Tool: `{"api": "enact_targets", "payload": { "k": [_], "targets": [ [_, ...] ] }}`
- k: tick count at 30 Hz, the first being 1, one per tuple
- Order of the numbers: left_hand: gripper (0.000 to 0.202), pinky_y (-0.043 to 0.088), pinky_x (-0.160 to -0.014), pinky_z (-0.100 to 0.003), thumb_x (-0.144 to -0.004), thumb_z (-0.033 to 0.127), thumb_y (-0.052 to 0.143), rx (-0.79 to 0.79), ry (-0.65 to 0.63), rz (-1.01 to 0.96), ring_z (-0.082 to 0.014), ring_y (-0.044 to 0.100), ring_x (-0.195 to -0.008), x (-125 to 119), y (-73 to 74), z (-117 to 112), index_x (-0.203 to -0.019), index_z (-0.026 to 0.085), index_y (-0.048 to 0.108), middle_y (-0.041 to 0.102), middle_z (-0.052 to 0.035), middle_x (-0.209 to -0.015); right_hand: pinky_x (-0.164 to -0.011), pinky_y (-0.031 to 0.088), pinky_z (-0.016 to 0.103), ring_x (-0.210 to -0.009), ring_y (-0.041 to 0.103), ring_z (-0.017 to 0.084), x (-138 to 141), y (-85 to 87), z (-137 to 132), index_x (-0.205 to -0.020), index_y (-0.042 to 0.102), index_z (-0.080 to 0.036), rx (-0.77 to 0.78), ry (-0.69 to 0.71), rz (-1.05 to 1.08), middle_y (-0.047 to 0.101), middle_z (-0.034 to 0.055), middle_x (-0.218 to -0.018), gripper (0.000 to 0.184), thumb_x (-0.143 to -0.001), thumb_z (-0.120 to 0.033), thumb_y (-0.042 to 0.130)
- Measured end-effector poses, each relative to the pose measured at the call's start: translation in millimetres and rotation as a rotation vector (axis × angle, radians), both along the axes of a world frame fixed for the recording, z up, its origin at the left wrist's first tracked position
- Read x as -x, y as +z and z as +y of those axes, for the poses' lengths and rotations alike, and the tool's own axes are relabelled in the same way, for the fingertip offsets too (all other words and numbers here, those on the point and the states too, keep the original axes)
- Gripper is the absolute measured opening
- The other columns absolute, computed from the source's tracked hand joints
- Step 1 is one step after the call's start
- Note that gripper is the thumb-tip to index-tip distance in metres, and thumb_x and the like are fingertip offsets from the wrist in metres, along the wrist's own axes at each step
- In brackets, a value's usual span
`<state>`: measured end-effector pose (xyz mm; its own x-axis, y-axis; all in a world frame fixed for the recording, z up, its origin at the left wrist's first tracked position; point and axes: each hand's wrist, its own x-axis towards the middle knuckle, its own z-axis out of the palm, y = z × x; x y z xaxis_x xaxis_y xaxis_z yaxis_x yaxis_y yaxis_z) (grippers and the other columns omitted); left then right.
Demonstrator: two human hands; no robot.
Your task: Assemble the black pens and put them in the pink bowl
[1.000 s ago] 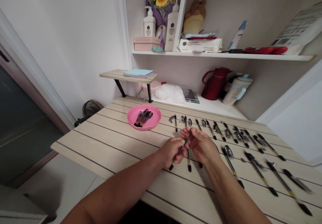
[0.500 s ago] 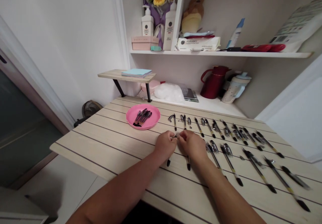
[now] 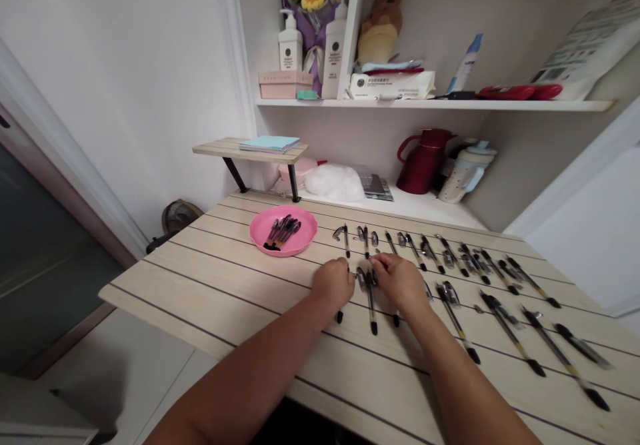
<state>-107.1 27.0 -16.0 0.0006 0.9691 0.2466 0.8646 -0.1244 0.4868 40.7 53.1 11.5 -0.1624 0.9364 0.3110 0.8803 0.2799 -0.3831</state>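
Observation:
My left hand (image 3: pixel 334 286) is closed around a black pen (image 3: pixel 339 316), whose dark end shows below the fist. To its right, my right hand (image 3: pixel 400 284) has thumb and forefinger pinched together just above the table; what they hold is too small to make out. Between the hands lies an uncapped pen (image 3: pixel 371 308) with a clear cap (image 3: pixel 361 278) beside it. Another pen's dark end (image 3: pixel 396 319) pokes out from under my right hand. Uncapped pens and loose caps lie in two rows, including a pen (image 3: pixel 347 241) beyond my left hand.
A pink dish (image 3: pixel 310 235) with several pens stands at the back left of the slatted table (image 3: pixel 200 285). Behind it is a small raised stand (image 3: pixel 220 148) with blue paper. A red jug (image 3: pixel 423 162) and a pale bottle (image 3: pixel 465 172) stand at the back under a shelf (image 3: pixel 430 104).
My hands have moved apart. The right one has shifted right and slightly up, uncovering the pen and cap between them. The left has moved slightly right with its pen.

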Motion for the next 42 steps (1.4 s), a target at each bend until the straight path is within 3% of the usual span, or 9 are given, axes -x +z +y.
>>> {"api": "enact_targets", "payload": {
  "k": [6,13,21,25,33,37,42],
  "targets": [
    [0.025,0.041,-0.073,-0.031,-0.082,0.029,0.041,0.059,0.029,0.028,-0.0224,0.058,-0.083,-5.1,5.1,1.0,-0.094,0.017,0.058,0.064,-0.0114,-0.087,-0.052,0.030,0.025,-0.066,0.056,0.018,-5.1,-2.3,4.0,-0.077,0.068,-0.023,0.009,-0.040,0.079,0.068,0.0037,-0.074,0.026,-0.080,-0.032,0.044],
    [0.027,0.041,-0.075,-0.028,-0.083,0.027,0.038,0.071,0.050,0.013,-0.0199,0.059,-0.086,6.1,12.5,-1.0,-0.096,0.017,0.060,0.066,-0.0096,-0.091,-0.051,0.030,0.026,-0.064,0.057,0.019,-10.9,-2.1,6.6,-0.077,0.068,-0.023,-0.010,-0.107,0.085,0.067,0.0050,-0.069,0.029,-0.081,-0.035,0.042],
    [0.028,0.042,-0.074,-0.029,-0.081,0.028,0.041,0.088,0.030,0.035,-0.0206,0.060,-0.086,4.0,9.0,-4.2,-0.098,0.017,0.061,0.066,-0.0105,-0.090,-0.051,0.030,0.026,-0.063,0.057,0.019,-8.8,-3.9,5.6,-0.077,0.068,-0.023,-0.026,-0.103,0.101,0.067,0.0050,-0.068,0.030,-0.080,-0.036,0.042],
    [0.026,0.041,-0.072,-0.028,-0.081,0.025,0.041,0.082,0.004,0.057,-0.0202,0.060,-0.083,-0.4,10.1,-4.6,-0.089,0.016,0.064,0.066,-0.0111,-0.085,-0.050,0.031,0.025,-0.059,0.055,0.018,-7.2,-5.0,6.2,-0.072,0.067,-0.022,-0.035,-0.070,0.131,0.065,0.0044,-0.062,0.031,-0.079,-0.037,0.041],
    [0.024,0.042,-0.069,-0.024,-0.079,0.022,0.043,0.076,0.010,0.063,-0.0169,0.060,-0.077,2.2,16.1,-7.8,-0.084,0.018,0.066,0.067,-0.0071,-0.081,-0.050,0.032,0.025,-0.055,0.056,0.018,-8.9,15.4,-10.7,-0.066,0.064,-0.023,-0.010,0.017,0.119,0.063,0.0015,-0.056,0.032,-0.079,-0.040,0.040],
    [0.026,0.041,-0.076,-0.023,-0.081,0.025,0.042,0.047,0.097,0.073,-0.0161,0.059,-0.088,27.0,34.2,-1.2,-0.095,0.022,0.064,0.067,-0.0047,-0.094,-0.053,0.035,0.025,-0.062,0.059,0.018,-25.7,15.8,-24.9,-0.070,0.065,-0.025,-0.006,0.079,0.044,0.068,0.0012,-0.070,0.029,-0.079,-0.039,0.041],
    [0.029,0.042,-0.078,-0.028,-0.082,0.026,0.042,0.089,0.342,0.104,-0.0210,0.056,-0.096,93.1,71.8,22.9,-0.101,0.019,0.062,0.063,-0.0098,-0.104,-0.058,0.040,0.027,-0.066,0.062,0.020,-41.9,-5.3,-30.9,-0.074,0.065,-0.025,-0.055,0.077,0.030,0.069,0.0022,-0.077,0.034,-0.082,-0.043,0.037]
  ]
}}
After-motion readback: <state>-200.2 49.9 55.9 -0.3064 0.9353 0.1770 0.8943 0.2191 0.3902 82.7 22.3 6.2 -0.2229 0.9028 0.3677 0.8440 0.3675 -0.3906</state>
